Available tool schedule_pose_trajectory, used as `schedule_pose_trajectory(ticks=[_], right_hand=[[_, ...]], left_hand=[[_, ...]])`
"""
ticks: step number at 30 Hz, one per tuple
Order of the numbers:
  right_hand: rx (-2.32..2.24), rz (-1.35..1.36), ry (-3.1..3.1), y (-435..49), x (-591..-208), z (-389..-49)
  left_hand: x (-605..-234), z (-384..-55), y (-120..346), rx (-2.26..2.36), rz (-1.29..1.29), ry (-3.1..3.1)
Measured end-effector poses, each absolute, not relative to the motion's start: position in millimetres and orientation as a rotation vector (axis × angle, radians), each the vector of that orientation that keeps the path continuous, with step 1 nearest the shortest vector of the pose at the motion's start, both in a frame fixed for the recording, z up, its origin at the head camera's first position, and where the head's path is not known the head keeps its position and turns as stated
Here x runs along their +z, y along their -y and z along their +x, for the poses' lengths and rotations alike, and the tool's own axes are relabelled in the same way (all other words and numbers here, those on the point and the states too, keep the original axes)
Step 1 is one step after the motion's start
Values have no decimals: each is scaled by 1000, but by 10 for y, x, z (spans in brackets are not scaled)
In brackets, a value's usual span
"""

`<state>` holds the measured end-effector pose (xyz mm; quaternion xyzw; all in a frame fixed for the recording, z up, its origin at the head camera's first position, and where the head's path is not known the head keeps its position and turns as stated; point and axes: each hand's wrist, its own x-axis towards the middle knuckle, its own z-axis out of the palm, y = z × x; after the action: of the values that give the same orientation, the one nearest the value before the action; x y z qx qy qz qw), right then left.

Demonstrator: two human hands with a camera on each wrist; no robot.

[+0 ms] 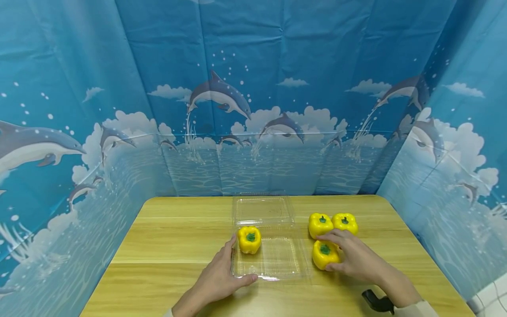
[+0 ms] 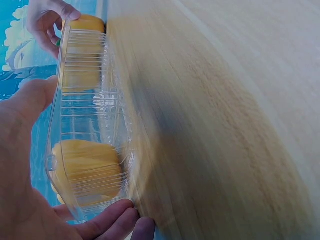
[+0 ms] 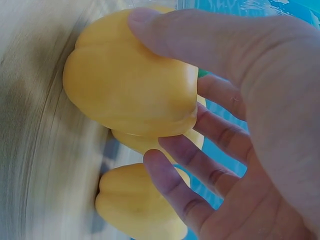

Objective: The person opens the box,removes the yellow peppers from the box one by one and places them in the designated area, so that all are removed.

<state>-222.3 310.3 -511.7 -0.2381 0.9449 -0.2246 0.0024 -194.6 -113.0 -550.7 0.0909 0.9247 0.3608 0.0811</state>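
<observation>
A clear plastic clamshell container (image 1: 277, 264) lies open on the wooden table (image 1: 170, 246), its lid (image 1: 262, 210) folded back. One yellow bell pepper (image 1: 249, 240) sits in the tray's far left corner. My left hand (image 1: 233, 268) grips the tray's near left corner, thumb along the front rim; the left wrist view shows the container (image 2: 90, 125) and that pepper (image 2: 85, 170) in my left hand (image 2: 35, 165). To the right of the tray, my right hand (image 1: 334, 252) curls round another yellow pepper (image 1: 321, 259), which rests on the table; up close, my right hand (image 3: 225, 125) has the thumb over this pepper (image 3: 130, 85).
Two more yellow peppers (image 1: 320, 224) (image 1: 345, 223) stand side by side just behind my right hand. Blue dolphin-print sheets (image 1: 253, 110) wall the table at the back and both sides. A black strap piece (image 1: 376, 301) sits at my right wrist.
</observation>
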Motion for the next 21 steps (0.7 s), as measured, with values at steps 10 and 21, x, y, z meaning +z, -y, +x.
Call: schedule_pose_trajectory(ticks=[10, 21], right_hand=[[-692, -782, -2955, -3120, -5094, -2221], [-705, -763, -2938, -3111, -5090, -2217]], left_hand=[[-5510, -1942, 1126, 1083, 272, -2773], [-5508, -1951, 1130, 1080, 272, -2769]])
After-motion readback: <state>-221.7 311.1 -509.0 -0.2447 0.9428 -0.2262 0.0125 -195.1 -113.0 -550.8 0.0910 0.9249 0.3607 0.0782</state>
